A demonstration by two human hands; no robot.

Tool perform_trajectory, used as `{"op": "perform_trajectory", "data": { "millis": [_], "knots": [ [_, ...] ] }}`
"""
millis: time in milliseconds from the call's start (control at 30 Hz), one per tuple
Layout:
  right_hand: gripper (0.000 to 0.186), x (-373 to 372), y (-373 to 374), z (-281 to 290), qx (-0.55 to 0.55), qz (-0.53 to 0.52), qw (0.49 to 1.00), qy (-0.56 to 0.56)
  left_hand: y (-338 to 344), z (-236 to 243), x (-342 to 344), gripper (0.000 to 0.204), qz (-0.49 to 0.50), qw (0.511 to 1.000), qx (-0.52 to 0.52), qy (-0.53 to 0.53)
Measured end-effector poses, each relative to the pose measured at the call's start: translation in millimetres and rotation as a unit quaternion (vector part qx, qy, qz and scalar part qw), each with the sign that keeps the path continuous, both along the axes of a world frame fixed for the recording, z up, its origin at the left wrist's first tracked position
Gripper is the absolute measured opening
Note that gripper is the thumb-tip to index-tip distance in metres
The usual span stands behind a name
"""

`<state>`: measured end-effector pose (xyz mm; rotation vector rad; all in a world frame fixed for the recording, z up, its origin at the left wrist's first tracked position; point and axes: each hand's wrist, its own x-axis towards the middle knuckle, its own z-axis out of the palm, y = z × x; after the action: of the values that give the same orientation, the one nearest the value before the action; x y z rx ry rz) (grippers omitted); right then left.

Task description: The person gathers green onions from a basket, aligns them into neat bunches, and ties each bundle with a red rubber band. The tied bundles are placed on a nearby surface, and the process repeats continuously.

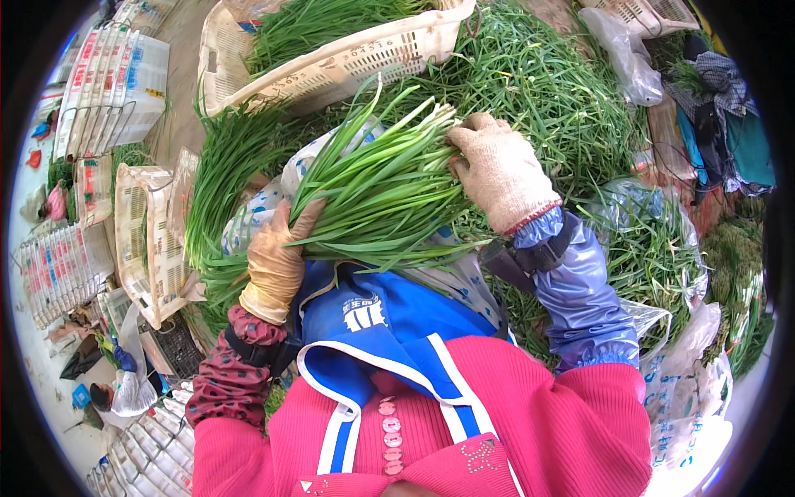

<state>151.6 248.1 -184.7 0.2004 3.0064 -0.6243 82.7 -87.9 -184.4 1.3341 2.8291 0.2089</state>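
Left hand, in a yellowish, stained cloth glove (277,263), sits left of centre in the frame, forearm coming up from the lower left in a dark red sleeve with black spots (228,377). Back of the hand faces up, fingers point to the top of the frame, wrist nearly straight. Its fingers are closed on the leafy side of a thick bundle of long, flat green leaves with pale stems (385,186), gripping it.

That bundle is in mid-frame, slanting, pale stem ends toward the upper right, leaf tips spread to the lower left and lower right.

Right hand, in a cream knitted glove with a red cuff edge (503,170), is right of centre and higher than the left. Forearm rises from the lower right in a shiny violet-blue sleeve (571,290), bent in toward the bundle. Fingers curl at the pale stem ends; can't tell whether they pinch any stem.

Below the bundle: a blue cloth apron with white trim (373,319) over a ribbed pink-red top (530,406). Top of frame: a cream slotted plastic crate (348,74) with green leaves in it. Upper right: a big loose heap of green leaves (546,91). Left edge: another upright-looking cream slotted crate (149,240).
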Motion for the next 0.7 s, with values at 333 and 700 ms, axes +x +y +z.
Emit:
{"op": "perform_trajectory", "data": {
  "millis": [333, 700],
  "knots": [
    [0.033, -23.0, 5.7, -12.3, -0.136, -0.041, 0.987, -0.068, -0.9, -0.3, -0.9, 0.080, -0.007, 1.000, -0.014, 0.000],
    [0.052, -48.0, 1.4, -53.2, -0.385, -0.055, 0.882, -0.265, 4.5, 19.5, -5.9, 0.084, -0.041, 0.992, -0.086, 0.087]
  ]
}}
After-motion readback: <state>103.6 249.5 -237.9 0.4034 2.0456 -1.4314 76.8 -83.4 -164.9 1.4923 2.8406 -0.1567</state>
